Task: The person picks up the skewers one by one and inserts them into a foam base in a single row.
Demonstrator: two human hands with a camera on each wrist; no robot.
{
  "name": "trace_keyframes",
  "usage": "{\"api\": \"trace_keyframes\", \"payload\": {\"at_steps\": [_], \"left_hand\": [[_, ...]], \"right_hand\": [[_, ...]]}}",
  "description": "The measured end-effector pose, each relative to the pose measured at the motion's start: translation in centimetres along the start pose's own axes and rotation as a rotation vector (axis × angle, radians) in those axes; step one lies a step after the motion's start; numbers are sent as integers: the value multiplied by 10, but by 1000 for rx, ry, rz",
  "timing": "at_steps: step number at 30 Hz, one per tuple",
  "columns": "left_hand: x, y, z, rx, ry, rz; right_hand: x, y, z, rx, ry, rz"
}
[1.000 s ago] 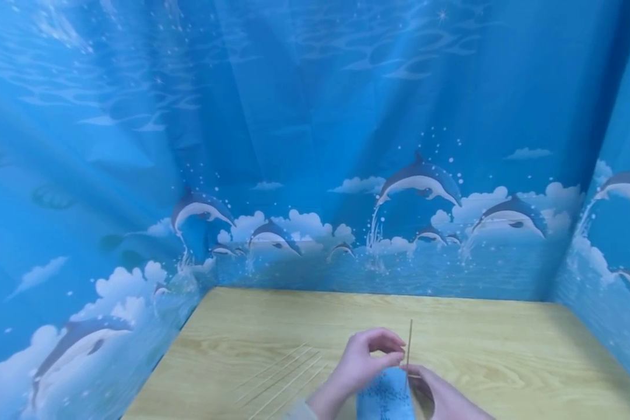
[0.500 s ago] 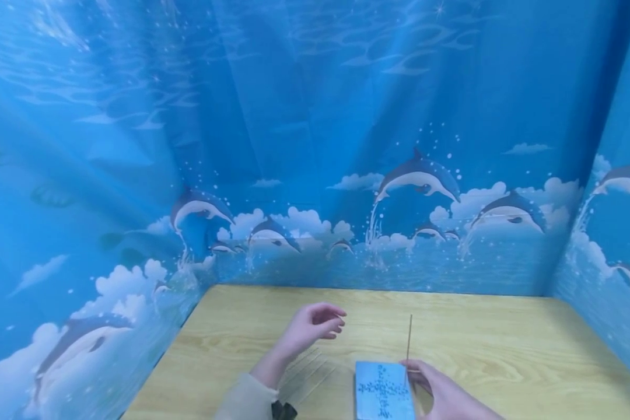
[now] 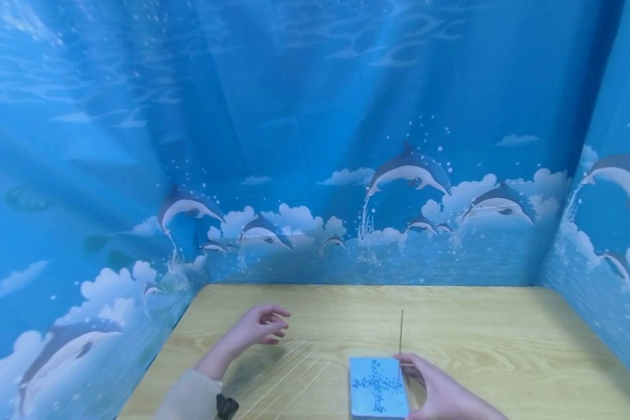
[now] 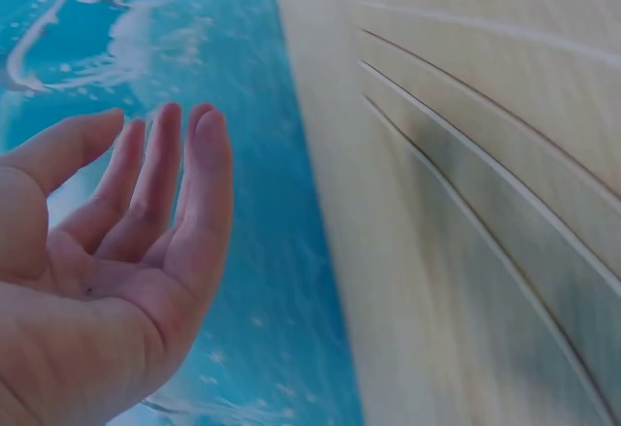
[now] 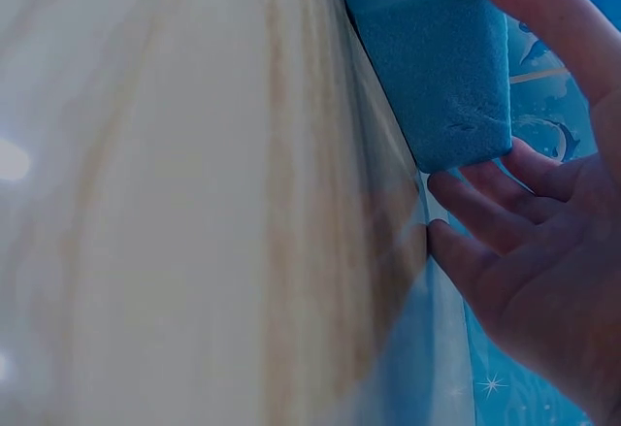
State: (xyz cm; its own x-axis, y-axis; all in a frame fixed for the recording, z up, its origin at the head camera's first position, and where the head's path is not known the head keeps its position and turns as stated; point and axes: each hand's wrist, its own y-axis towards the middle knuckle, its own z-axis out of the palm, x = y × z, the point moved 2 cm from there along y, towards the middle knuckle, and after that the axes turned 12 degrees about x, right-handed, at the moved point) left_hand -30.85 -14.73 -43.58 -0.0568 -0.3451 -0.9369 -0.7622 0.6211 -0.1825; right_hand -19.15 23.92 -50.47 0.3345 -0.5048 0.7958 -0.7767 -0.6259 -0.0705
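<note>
A blue foam block (image 3: 376, 388) with a dotted cross on top lies on the wooden table (image 3: 478, 338) near its front edge. One thin wooden stick (image 3: 401, 332) stands upright at the block's far right corner. My right hand (image 3: 425, 379) holds the block's right side; in the right wrist view the thumb of this hand (image 5: 524, 213) lies over the block (image 5: 427, 57) and the fingers curl beside it. My left hand (image 3: 265, 324) hovers empty, fingers relaxed, above several loose sticks (image 3: 283, 373) lying left of the block. The left wrist view shows that hand (image 4: 146, 154) beside the sticks (image 4: 466, 154).
A blue curtain printed with dolphins (image 3: 315, 146) closes in the table on the left, back and right. The table's left edge (image 4: 320, 203) runs close to the loose sticks. Bare wood (image 5: 146, 203) stretches right of the block.
My left hand has let go of the upright stick and moved left, away from the block, to above the loose sticks. My right hand stays on the block.
</note>
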Motion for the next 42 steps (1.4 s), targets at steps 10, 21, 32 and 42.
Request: {"api": "trace_keyframes", "payload": {"at_steps": [10, 21, 32, 42], "left_hand": [[24, -2, -10, 65, 73, -100], [56, 5, -23, 166, 39, -232], [64, 3, -27, 170, 6, -259], [69, 6, -27, 127, 137, -295]], "right_hand": [[-2, -3, 2, 5, 89, -15], [0, -4, 5, 39, 185, 46], [-2, -1, 4, 17, 139, -9], [-4, 2, 2, 9, 118, -83]]}}
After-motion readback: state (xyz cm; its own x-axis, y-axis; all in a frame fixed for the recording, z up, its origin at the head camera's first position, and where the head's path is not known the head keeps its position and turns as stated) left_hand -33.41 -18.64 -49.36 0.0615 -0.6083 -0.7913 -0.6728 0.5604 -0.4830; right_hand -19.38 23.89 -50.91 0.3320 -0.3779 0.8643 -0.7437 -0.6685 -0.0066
